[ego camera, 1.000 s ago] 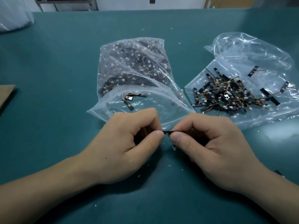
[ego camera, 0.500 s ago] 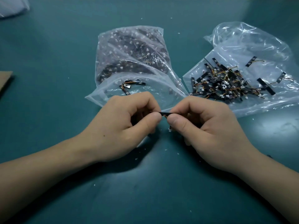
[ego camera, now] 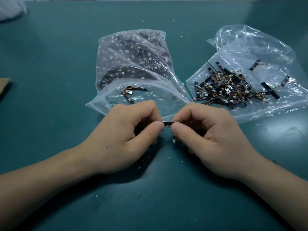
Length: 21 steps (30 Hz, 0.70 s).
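The left hand (ego camera: 123,135) and the right hand (ego camera: 211,140) each pinch one end of a single thin black circuit strip (ego camera: 175,122) over the crumb-flecked teal table (ego camera: 50,64), in front of two clear plastic bags: one stuffed bag (ego camera: 133,64) and one flattened bag (ego camera: 250,47) bearing one heap of wired black strips (ego camera: 230,87).

Plastic bags (ego camera: 133,67) just beyond hands (ego camera: 126,137).
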Available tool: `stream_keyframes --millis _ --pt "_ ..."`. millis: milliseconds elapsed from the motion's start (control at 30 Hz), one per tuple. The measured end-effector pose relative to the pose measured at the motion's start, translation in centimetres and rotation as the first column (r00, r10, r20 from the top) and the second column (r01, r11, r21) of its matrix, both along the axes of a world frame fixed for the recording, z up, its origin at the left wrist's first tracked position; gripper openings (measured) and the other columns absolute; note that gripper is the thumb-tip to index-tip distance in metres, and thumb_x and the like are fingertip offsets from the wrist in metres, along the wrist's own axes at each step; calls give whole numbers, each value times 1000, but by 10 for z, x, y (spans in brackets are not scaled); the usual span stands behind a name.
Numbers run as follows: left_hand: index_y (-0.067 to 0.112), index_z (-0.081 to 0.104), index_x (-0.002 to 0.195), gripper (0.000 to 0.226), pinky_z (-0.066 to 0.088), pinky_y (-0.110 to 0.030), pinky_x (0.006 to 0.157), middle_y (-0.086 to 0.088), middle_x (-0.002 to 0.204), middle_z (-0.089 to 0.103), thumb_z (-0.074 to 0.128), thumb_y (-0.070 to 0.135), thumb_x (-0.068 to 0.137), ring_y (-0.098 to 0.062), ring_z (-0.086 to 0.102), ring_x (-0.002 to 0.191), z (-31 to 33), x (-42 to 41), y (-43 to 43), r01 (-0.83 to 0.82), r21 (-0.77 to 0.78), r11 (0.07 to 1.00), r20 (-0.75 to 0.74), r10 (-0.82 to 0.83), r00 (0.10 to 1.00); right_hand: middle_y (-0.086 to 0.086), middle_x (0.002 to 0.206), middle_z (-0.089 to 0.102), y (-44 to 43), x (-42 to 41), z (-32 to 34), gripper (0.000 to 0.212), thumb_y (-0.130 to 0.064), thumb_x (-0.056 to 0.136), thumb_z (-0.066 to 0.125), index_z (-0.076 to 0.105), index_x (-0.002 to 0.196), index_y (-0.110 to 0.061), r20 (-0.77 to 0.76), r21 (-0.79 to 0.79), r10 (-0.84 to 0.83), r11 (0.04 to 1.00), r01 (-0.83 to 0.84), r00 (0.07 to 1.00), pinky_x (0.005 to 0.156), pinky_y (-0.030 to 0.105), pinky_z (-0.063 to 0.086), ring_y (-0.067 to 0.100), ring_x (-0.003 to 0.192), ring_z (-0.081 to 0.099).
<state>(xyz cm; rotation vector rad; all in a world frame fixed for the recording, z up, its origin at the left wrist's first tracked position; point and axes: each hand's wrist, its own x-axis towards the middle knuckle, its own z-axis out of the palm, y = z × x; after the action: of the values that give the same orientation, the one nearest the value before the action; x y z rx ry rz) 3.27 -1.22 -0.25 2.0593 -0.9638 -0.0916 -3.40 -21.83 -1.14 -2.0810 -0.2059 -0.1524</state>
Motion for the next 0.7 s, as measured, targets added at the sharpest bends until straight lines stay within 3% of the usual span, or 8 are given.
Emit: stream_keyframes --millis 133,300,433,600,700 --pt "24 59 81 16 37 -9 55 13 66 65 61 24 97 -9 61 59 0 1 0 -29 -16 999 -13 29 999 1 70 67 0 2 -1 14 -38 95 65 67 84 -29 -20 17 -1 1000 1 1000 52 31 48 18 54 57" --pt "22 57 80 19 39 -16 52 10 62 61 58 28 98 -11 57 54 1 1 2 35 -2 999 6 -35 999 0 65 64 -1 0 1 17 -29 96 65 66 80 -26 20 -22 36 999 -35 999 52 26 43 16 53 55" --pt "23 57 80 19 37 -11 54 9 63 61 54 32 97 -8 54 54 -1 2 2 38 -18 999 -22 -38 999 -5 66 65 0 2 -1 13 -26 95 69 68 82 -23 33 -30 53 998 -52 998 56 16 41 9 56 54" --pt "21 59 81 16 42 -16 54 9 66 65 57 22 98 -12 59 56 -1 0 2 47 -25 999 -85 -49 995 -5 63 62 0 0 1 15 -23 93 72 68 79 -19 58 -35 45 998 -43 997 56 13 38 5 55 51" --pt "25 62 82 26 44 -23 57 9 67 65 46 36 100 -12 60 60 -1 3 2 68 -31 997 -108 -71 992 -5 62 60 -1 1 0 17 -24 93 71 65 78 -21 74 -50 32 998 -28 997 54 14 37 6 53 49"
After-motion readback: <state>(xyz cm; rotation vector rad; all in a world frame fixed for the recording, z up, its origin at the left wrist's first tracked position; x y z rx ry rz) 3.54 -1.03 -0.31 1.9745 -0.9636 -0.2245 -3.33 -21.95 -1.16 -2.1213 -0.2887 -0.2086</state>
